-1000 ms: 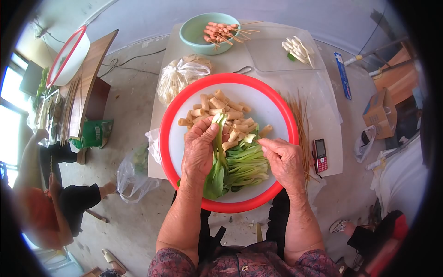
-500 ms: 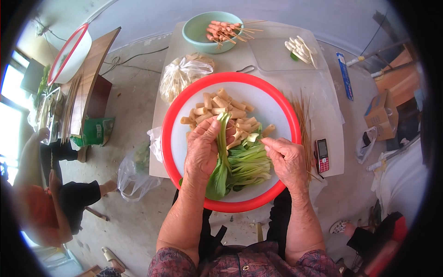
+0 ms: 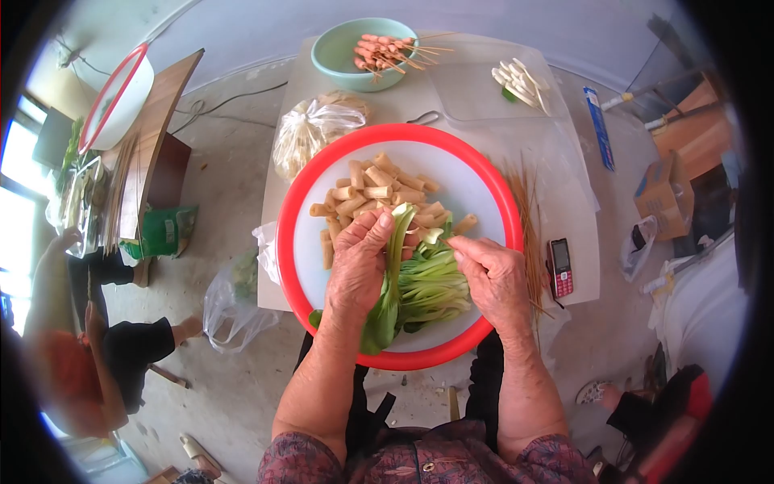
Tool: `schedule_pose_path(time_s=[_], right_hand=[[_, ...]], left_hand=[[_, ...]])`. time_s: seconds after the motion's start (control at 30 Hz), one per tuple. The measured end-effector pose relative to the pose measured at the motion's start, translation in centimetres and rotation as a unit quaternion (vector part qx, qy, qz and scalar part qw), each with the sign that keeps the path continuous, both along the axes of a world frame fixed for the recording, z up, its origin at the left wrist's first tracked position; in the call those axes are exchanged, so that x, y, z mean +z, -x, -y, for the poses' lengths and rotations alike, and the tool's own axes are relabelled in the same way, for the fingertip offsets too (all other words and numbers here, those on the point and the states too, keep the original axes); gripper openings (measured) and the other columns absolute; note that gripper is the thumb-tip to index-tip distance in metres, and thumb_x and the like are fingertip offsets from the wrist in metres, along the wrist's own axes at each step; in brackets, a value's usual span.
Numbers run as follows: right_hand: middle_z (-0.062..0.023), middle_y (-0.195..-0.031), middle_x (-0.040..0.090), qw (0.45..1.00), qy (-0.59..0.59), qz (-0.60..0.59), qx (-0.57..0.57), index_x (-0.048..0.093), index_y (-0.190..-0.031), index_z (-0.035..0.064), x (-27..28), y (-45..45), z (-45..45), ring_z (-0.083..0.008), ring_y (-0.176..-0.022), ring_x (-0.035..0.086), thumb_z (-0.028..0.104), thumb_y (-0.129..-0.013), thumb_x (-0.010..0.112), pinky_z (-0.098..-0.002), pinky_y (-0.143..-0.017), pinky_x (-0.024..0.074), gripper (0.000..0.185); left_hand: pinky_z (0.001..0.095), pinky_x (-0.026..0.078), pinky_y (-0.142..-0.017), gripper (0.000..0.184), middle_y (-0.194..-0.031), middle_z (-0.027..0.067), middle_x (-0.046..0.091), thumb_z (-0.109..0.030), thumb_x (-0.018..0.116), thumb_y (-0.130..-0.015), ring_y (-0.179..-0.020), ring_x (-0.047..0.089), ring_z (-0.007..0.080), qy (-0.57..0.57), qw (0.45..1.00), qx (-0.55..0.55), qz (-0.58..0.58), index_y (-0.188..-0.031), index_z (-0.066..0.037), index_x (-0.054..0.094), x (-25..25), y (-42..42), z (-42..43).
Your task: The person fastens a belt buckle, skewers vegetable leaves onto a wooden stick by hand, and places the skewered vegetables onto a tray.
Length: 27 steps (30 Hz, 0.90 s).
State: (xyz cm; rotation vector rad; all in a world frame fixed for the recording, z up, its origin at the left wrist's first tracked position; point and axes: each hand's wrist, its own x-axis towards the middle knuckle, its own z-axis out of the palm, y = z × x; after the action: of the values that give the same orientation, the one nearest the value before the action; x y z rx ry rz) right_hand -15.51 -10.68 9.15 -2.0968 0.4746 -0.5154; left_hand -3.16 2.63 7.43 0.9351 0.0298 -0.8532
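Greens (image 3: 390,286) pinched in the left hand (image 3: 360,252) now lean nearer the basin's (image 3: 399,133) middle than a moment ago, bringing their stalk ends closer to the right hand (image 3: 492,278), whose fingertips press together over its right half, any hold unclear.

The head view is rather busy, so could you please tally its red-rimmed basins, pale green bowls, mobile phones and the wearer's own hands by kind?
Red-rimmed basins: 2
Pale green bowl: 1
Mobile phone: 1
Hands, left hand and right hand: 2
Total: 6
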Motion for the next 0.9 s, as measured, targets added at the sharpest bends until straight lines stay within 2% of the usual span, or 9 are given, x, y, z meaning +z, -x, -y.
schedule_pose_path(time_s=[0.07,0.13,0.33,0.47,0.53,0.57,0.63,0.73,0.9], right_hand=[[-0.0161,-0.076,0.063,1.000,-0.011,-0.008,-0.003,0.064,-0.097,0.0010,0.0,0.0,0.0,-0.0277,-0.066,0.062,0.000,-0.081,0.061,-0.0314,-0.060,0.0480,0.016],[-0.0164,-0.079,0.064,1.000,-0.010,0.004,-0.004,0.063,-0.095,0.0003,-0.1,0.0,0.0,-0.0290,-0.069,0.063,0.000,-0.082,0.061,-0.0324,-0.061,0.0488,0.014],[-0.0165,-0.082,0.065,0.999,-0.024,0.014,0.024,0.063,-0.095,-0.0002,0.1,0.1,0.2,-0.0299,-0.072,0.064,0.001,-0.082,0.061,-0.0329,-0.063,0.0495,0.013],[-0.0163,-0.082,0.065,0.999,-0.011,0.025,0.033,0.063,-0.095,-0.0007,0.3,0.2,0.4,-0.0297,-0.072,0.064,0.000,-0.081,0.061,-0.0324,-0.063,0.0494,0.014],[-0.0164,-0.081,0.065,0.999,0.001,0.040,0.034,0.063,-0.095,-0.0012,0.3,0.2,0.5,-0.0275,-0.070,0.064,0.000,-0.081,0.061,-0.0311,-0.062,0.0491,0.014],[-0.0164,-0.081,0.065,0.998,-0.005,0.046,0.046,0.063,-0.095,-0.0012,0.4,0.2,0.4,-0.0275,-0.070,0.064,0.000,-0.081,0.061,-0.0311,-0.062,0.0491,0.014],[-0.0141,-0.078,0.065,0.999,-0.025,0.029,0.030,0.063,-0.096,-0.0014,1.1,0.3,0.4,-0.0213,-0.066,0.063,-0.001,-0.082,0.060,-0.0286,-0.060,0.0486,0.015],[-0.0078,-0.074,0.064,0.997,-0.060,0.015,0.044,0.064,-0.098,-0.0024,1.7,0.3,0.4,-0.0119,-0.062,0.060,0.001,-0.085,0.058,-0.0246,-0.057,0.0470,0.015],[-0.0075,-0.070,0.062,0.995,-0.067,0.015,0.066,0.064,-0.097,-0.0024,1.5,0.2,0.6,-0.0116,-0.059,0.057,0.002,-0.085,0.058,-0.0240,-0.055,0.0450,0.015]], left_hand=[[0.0266,0.051,-0.066,0.018,-0.094,0.0088,0.066,-0.015,0.059,-0.089,-0.079,0.064,0.0166,-0.002,1.000,-0.002,0.011,-0.102,-0.003,0.060,0.2,0.1,0.1],[0.0255,0.048,-0.072,0.023,-0.090,0.0020,0.064,-0.010,0.066,-0.083,-0.079,0.059,0.0118,-0.046,0.998,-0.043,0.030,-0.104,-0.003,0.061,-0.1,0.2,0.1],[0.0234,0.045,-0.068,0.026,-0.088,-0.0002,0.063,-0.004,0.069,-0.078,-0.074,0.056,0.0085,-0.049,0.995,-0.068,0.055,-0.103,-0.004,0.063,-0.1,0.4,0.4],[0.0261,0.048,-0.069,0.031,-0.096,0.0045,0.066,0.001,0.067,-0.077,-0.082,0.060,0.0138,-0.044,0.995,-0.071,0.059,-0.107,-0.003,0.061,-0.2,0.4,0.2],[0.0256,0.049,-0.076,0.031,-0.092,0.0025,0.066,0.002,0.069,-0.076,-0.083,0.060,0.0106,-0.014,0.997,-0.068,0.043,-0.105,-0.003,0.062,0.8,0.6,0.3],[0.0259,0.049,-0.082,0.034,-0.097,0.0041,0.066,0.002,0.068,-0.076,-0.090,0.060,0.0121,-0.007,0.996,-0.066,0.059,-0.108,-0.003,0.060,0.7,0.6,0.2],[0.0257,0.049,-0.083,0.036,-0.100,0.0046,0.064,0.002,0.069,-0.076,-0.091,0.060,0.0120,-0.034,0.988,-0.068,0.136,-0.110,-0.002,0.058,1.8,0.8,0.4],[0.0258,0.047,-0.086,0.037,-0.101,0.0018,0.063,-0.002,0.071,-0.076,-0.094,0.057,0.0106,-0.015,0.985,-0.060,0.158,-0.110,-0.003,0.058,1.7,0.8,0.3],[0.0250,0.046,-0.084,0.036,-0.097,-0.0002,0.062,-0.008,0.075,-0.074,-0.090,0.057,0.0093,-0.015,0.985,-0.064,0.159,-0.107,-0.005,0.059,1.5,0.7,-0.1]])
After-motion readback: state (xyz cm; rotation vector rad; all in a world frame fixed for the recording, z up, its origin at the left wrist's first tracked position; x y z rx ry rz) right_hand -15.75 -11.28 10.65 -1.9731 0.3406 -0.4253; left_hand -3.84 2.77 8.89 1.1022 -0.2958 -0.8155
